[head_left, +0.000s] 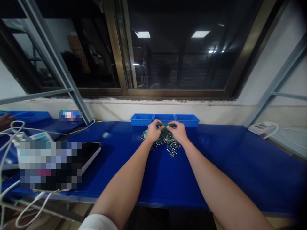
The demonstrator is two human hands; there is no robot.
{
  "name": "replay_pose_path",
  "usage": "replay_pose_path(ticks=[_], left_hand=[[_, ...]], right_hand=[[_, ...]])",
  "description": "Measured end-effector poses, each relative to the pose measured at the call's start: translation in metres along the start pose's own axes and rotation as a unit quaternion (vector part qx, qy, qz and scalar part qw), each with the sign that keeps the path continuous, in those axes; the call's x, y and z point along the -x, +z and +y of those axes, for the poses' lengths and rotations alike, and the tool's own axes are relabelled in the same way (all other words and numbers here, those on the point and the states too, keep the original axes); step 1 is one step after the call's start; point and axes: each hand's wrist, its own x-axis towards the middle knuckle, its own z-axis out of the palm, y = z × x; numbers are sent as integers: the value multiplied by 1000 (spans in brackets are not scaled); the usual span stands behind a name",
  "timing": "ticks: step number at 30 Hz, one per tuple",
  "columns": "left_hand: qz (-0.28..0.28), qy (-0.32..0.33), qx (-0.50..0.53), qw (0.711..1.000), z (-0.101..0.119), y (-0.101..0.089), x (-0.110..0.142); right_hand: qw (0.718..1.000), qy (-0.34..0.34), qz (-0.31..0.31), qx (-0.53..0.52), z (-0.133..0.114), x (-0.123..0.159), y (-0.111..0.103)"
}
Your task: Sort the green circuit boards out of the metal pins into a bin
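Green circuit board (165, 126) | my left hand (153, 131), right hand (178, 132) grip it over loose metal pins (168, 143) | risk: slipping scatters pins

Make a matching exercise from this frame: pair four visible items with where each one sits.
Items:
1. Blue plastic bins
2. Metal pins
3. Green part
4. White power strip

Places:
A. Held between the left hand and right hand
B. Off to the right, near the wall
C. In a row along the back edge of the blue table
D. Heaped on the table beneath the hands

Pairs: 1-C, 2-D, 3-A, 4-B
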Motion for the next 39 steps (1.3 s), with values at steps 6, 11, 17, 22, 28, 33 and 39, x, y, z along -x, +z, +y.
replay_pose_path(ticks=[6, 11, 17, 22, 28, 33, 39], left_hand=[[10, 45, 10, 999, 4, -2, 0], [13, 44, 18, 999, 2, -1, 0], [-9, 16, 47, 999, 1, 0, 2], [-7, -6, 75, 997, 9, -4, 4], [-28, -19, 103, 994, 7, -4, 3], [-71, -40, 141, 987, -1, -2, 0], [-58, -58, 136, 987, -7, -1, -2]], right_hand=[[999, -42, 1, 2, 4, 0, 2], [998, -50, -2, 26, 6, 0, 4], [999, -10, -26, 23, -1, 4, 2], [999, -2, -19, 26, -7, 5, 1], [999, 29, -30, 1, -6, 4, 2], [999, 38, -24, 6, -6, 4, 1], [999, 38, -24, 13, -9, 5, 1]])
